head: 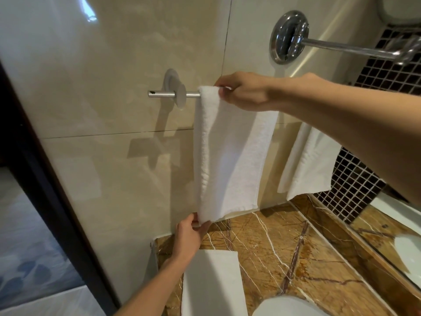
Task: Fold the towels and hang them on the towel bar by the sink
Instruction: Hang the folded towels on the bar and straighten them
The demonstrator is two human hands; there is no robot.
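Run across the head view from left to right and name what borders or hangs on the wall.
The dark door frame → towel bar → white towel → second hung towel → dark mosaic tiles.

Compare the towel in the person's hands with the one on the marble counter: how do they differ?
The held towel hangs from the towel bar; the counter towel lies flat. The left hand and right hand pinch the held towel; the counter towel is unheld. Both are white.
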